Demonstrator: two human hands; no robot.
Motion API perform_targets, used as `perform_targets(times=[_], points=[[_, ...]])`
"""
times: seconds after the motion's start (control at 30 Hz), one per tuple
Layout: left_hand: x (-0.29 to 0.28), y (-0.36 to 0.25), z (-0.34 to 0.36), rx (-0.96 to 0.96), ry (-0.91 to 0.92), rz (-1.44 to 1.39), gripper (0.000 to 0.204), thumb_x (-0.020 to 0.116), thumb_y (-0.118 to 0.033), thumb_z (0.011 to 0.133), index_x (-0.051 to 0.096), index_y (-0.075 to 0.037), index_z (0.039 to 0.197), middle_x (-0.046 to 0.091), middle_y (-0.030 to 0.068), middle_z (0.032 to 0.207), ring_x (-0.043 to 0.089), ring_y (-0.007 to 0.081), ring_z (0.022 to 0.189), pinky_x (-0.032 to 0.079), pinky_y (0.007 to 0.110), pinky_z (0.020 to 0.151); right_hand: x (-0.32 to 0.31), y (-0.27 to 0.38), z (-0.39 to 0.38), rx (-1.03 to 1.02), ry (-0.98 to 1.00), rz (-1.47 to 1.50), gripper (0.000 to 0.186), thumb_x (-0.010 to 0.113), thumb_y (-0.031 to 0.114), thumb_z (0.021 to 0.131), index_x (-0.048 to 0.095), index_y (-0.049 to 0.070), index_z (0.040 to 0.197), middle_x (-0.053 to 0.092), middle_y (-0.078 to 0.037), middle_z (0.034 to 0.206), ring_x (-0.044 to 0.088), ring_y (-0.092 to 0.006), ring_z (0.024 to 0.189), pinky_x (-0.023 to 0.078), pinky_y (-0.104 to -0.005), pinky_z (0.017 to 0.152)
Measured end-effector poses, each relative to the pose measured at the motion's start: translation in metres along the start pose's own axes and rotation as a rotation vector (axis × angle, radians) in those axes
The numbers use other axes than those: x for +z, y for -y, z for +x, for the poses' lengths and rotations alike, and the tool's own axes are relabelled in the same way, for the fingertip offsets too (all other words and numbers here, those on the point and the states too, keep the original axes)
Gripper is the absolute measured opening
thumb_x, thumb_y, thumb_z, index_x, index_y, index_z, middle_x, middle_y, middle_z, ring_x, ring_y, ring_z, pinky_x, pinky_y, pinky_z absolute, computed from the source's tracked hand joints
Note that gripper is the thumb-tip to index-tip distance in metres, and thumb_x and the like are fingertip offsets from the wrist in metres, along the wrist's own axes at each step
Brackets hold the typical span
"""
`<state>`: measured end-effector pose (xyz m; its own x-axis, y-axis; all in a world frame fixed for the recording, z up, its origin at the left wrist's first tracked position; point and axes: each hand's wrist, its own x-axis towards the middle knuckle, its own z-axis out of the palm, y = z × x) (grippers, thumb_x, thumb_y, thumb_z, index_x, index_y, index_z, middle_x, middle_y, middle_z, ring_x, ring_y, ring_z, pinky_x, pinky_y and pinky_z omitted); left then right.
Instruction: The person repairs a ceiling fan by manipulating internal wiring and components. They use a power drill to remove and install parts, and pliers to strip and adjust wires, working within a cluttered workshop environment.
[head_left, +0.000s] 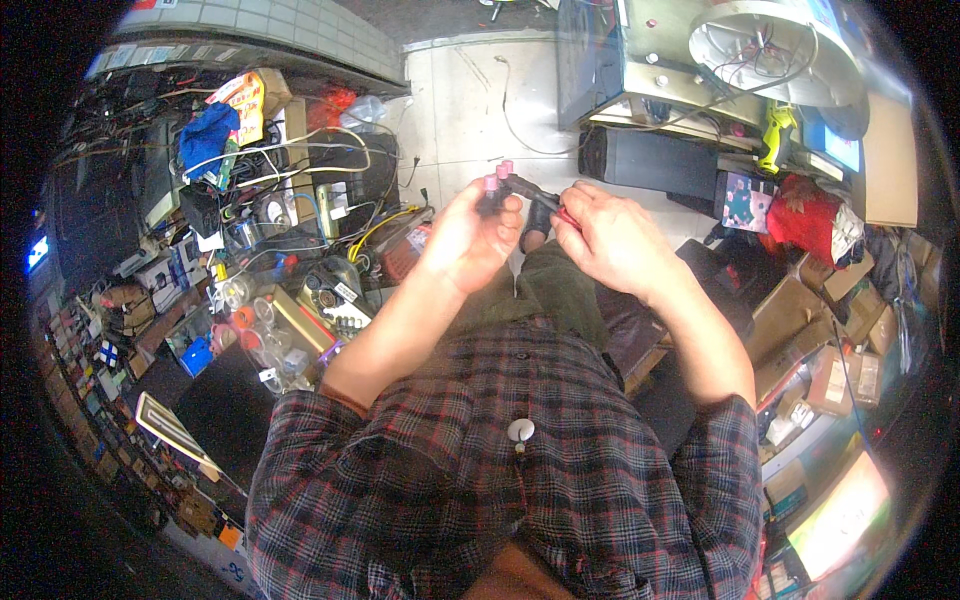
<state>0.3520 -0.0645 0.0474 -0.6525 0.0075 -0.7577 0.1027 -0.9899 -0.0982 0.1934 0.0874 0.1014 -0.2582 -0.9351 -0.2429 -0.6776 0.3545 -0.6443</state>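
Observation:
My left hand (470, 235) is closed around a small dark piece with pink cylinders (491, 183) at its top. My right hand (600, 235) grips a dark tool (542, 197) with a red grip partly under my fingers. The tool's dark end reaches over to the piece in my left hand; whether they touch, I cannot tell. Both hands are raised over my legs, in front of my plaid shirt.
Cables, boxes and small parts clutter the left side, with a blue cloth (205, 140). Ahead lies a tiled floor (460, 100). At right stand a metal workbench (585, 70) with a white round housing, a yellow-green tool (775, 140), red fabric (800, 215) and cardboard boxes (830, 380).

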Motion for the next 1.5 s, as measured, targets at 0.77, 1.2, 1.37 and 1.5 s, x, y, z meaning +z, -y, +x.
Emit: perform_targets(times=[0.77,1.2,1.37,1.5], points=[[0.021,-0.013,0.0,-0.034,-0.027,0.561,0.044,0.054,-0.054,0.102,0.059,-0.011,0.103,0.042,0.002,0.058,0.03,0.0097,0.037,0.022,0.022,0.035,0.005,0.001,0.003,-0.215,-0.078,-0.356,0.018,0.065,0.021,0.089,0.063,0.004,0.091,0.061,-0.014,0.089,0.068,-0.0303,0.071,0.058,-0.039,0.066],[0.01,-0.017,0.012,-0.065,-0.045,0.507,0.043,0.052,-0.055,0.102,0.059,-0.013,0.103,0.044,0.0035,0.06,0.033,0.0108,0.039,0.023,0.022,0.035,-0.007,0.002,0.011,-0.228,0.035,-0.415,0.014,0.061,0.016,0.087,0.064,0.003,0.092,0.063,-0.013,0.09,0.069,-0.0306,0.075,0.059,-0.041,0.066],[0.008,-0.02,0.013,-0.02,0.137,0.3,0.035,0.048,-0.042,0.103,0.058,-0.01,0.111,0.051,0.006,0.07,0.046,0.0144,0.053,0.034,0.023,0.044,0.004,-0.008,0.004,-0.135,-0.196,-0.186,0.022,0.063,0.023,0.094,0.063,0.001,0.096,0.062,-0.014,0.093,0.067,-0.0341,0.085,0.057,-0.0443,0.075],[0.01,-0.018,0.011,0.201,0.131,0.426,0.03,0.05,-0.031,0.104,0.055,-0.007,0.122,0.057,0.0073,0.09,0.059,0.0195,0.077,0.05,0.027,0.06,0.018,-0.004,-0.009,0.073,-0.312,0.046,0.024,0.064,0.023,0.095,0.061,0.0,0.096,0.062,-0.016,0.094,0.065,-0.0377,0.086,0.055,-0.0454,0.076]])
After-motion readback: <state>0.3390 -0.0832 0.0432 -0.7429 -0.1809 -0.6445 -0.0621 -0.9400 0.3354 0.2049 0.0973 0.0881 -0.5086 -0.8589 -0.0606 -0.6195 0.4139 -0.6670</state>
